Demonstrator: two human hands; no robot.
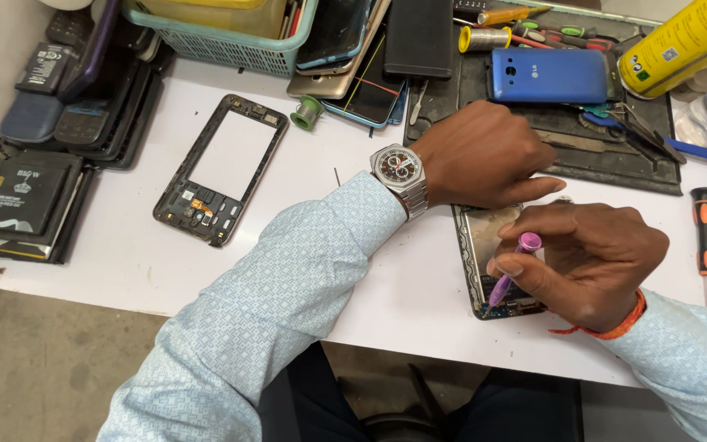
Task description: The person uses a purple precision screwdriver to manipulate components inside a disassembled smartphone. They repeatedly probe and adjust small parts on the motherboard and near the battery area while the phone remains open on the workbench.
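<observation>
An opened phone lies back-up on the white table, its inner metal plate showing. My left hand, with a steel wristwatch on the wrist, rests palm-down on the phone's top end and pins it. My right hand pinches a small purple screwdriver; its tip points down at the phone's lower part. An orange thread band circles my right wrist.
A bare phone frame lies left of my arms. Stacked phones and batteries crowd the left edge. A blue phone sits on a dark mat with tools, a yellow can at the far right, an orange-handled screwdriver beside my right hand.
</observation>
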